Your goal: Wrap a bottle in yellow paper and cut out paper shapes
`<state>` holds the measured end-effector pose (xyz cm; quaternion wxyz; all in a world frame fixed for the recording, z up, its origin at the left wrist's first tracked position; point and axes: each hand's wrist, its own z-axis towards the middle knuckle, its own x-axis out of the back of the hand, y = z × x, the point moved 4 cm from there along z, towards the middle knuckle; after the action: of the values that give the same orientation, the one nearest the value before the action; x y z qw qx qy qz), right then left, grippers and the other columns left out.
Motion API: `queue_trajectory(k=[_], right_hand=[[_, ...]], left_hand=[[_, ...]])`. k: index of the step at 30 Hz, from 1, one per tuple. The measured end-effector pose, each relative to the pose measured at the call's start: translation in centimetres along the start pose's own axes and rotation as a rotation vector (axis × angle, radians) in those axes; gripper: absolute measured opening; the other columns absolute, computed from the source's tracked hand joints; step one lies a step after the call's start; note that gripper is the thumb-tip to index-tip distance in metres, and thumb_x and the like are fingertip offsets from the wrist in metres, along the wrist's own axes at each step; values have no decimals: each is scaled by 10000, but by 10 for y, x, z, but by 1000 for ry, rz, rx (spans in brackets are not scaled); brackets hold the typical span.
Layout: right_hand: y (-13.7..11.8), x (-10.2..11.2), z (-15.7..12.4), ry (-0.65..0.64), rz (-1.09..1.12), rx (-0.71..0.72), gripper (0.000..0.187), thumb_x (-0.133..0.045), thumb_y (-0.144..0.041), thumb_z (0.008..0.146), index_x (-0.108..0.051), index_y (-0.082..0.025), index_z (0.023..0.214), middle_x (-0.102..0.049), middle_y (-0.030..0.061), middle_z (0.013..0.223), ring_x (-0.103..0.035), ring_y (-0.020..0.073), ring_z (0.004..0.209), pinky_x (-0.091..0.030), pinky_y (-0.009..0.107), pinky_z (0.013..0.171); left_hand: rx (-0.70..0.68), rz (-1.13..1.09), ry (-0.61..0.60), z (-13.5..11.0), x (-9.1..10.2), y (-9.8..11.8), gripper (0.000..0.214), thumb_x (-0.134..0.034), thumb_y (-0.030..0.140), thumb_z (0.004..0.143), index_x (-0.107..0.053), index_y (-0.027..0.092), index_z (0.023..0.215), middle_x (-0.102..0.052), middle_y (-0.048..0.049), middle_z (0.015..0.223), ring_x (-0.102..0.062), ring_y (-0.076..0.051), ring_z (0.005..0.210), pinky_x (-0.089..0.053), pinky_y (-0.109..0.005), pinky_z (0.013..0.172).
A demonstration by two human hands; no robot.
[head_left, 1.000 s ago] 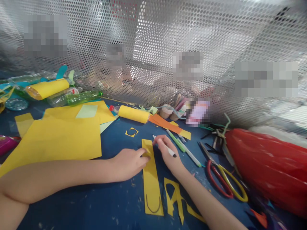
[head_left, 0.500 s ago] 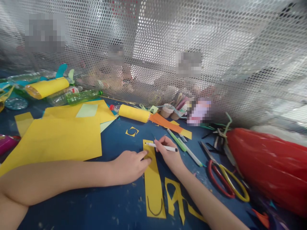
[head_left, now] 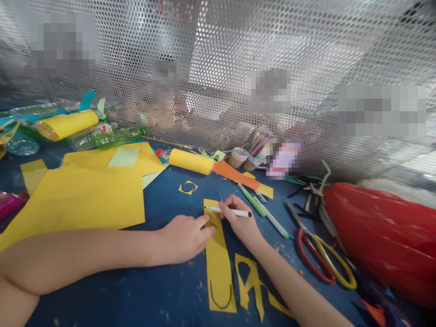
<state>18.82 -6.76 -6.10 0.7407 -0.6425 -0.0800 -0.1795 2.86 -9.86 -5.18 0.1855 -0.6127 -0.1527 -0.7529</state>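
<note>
A long yellow paper strip [head_left: 218, 263] lies on the blue table [head_left: 163, 290], with a dark curved line drawn near its near end. My left hand [head_left: 185, 237] rests on the strip's left edge, fingers curled and pressing it down. My right hand [head_left: 240, 222] is closed on a white pen [head_left: 229, 211], whose tip touches the strip's far end. Beside the strip lies a yellow paper scrap [head_left: 252, 286] with shapes cut out of it.
Large yellow sheets [head_left: 81, 200] cover the table's left. Scissors with red and yellow handles [head_left: 320, 259] and a red plastic bag [head_left: 384, 240] are on the right. Green pens [head_left: 259, 206], a yellow-wrapped bottle [head_left: 190, 161], plastic bottles [head_left: 105, 138] and a perforated metal screen [head_left: 238, 59] stand behind.
My right hand turned the pen from pointing away to lying level, bringing its tip onto the strip's far end. My left hand stayed on the strip.
</note>
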Motion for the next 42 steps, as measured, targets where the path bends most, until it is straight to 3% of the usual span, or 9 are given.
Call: queue_trajectory(k=[13,25,33,42], right_hand=[[5,0,0,28,-58,45,285,-568,-416,779,-416,-227,629,-447,-57,545,-376,119,516,-296,253,509],[-1,6,-2,137,-136,40,300,-537,-383,799,-369,-232,601,-391,-61,524,-346,125,510,-277,267,502],[-5,13,-2,239,-200,39,254,-512,-276,743,-333,-235,568,-336,-64,506,-315,127,505,-253,273,503],[3,22,0,242,-165,13,242,-474,-277,736,-309,-239,564,-351,-64,476,-346,134,503,-274,282,523]], left_hand=[[4,2,-11,0,-1,0,330,-352,246,912,-514,163,1188,-545,-152,1240,-644,-187,668,-487,-311,519],[-8,7,17,-1,-1,0,334,-365,237,906,-516,158,1193,-534,-158,1254,-646,-185,658,-494,-325,510],[-5,17,8,0,0,0,330,-359,247,909,-519,162,1185,-525,-154,1279,-648,-187,666,-500,-323,518],[2,9,-22,1,1,0,341,-355,251,916,-515,166,1205,-504,-156,1313,-656,-195,699,-513,-328,550]])
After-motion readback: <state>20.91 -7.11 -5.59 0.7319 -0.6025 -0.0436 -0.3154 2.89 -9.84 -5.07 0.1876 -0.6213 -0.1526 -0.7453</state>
